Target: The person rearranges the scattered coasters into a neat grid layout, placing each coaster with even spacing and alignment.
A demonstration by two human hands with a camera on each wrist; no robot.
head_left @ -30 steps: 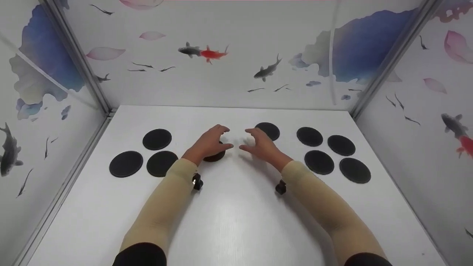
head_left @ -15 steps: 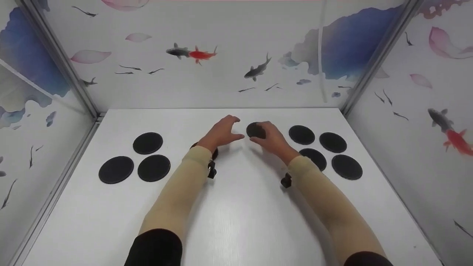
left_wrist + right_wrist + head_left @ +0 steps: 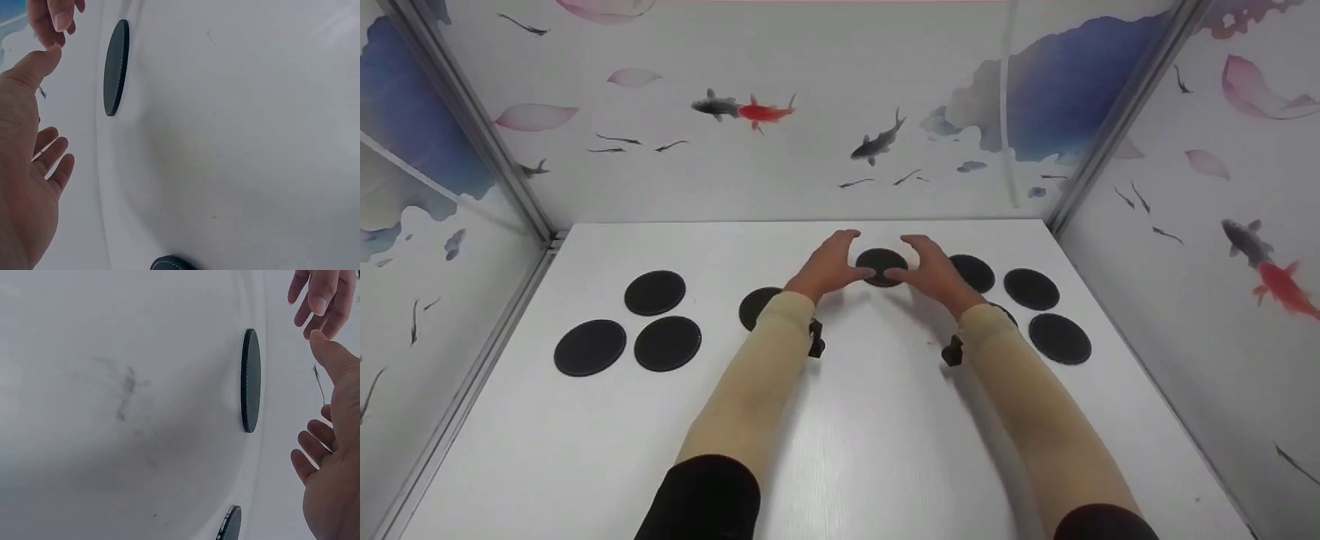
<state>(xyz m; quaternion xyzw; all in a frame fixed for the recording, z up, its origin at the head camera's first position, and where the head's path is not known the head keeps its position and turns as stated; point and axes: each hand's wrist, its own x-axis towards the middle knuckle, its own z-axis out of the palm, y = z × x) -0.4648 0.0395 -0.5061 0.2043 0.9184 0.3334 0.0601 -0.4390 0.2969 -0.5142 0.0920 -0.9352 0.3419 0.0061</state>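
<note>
A black round coaster (image 3: 881,259) lies flat near the back of the white table, between my two hands. My left hand (image 3: 831,264) hovers at its left with fingers loosely curved, the thumb overlapping the coaster in the head view. On the other side, my right hand (image 3: 936,271) mirrors this, its thumb also over the coaster. Neither hand holds anything. Both wrist views show the hands above the tabletop, clear of the coaster (image 3: 116,67). Pale stitching runs along its edge. Another coaster (image 3: 756,306) is partly hidden by my left forearm.
Three coasters (image 3: 655,292) lie grouped at the left. Several more, including a coaster (image 3: 1031,289), lie at the right, one mostly behind my right wrist. Printed panels with fish, such as the back wall (image 3: 780,180), enclose the table (image 3: 870,420) on three sides.
My left hand has moved right and away from the coaster it covered. My right hand has shifted right, passing over the middle coaster to its right side. The head view has turned slightly.
</note>
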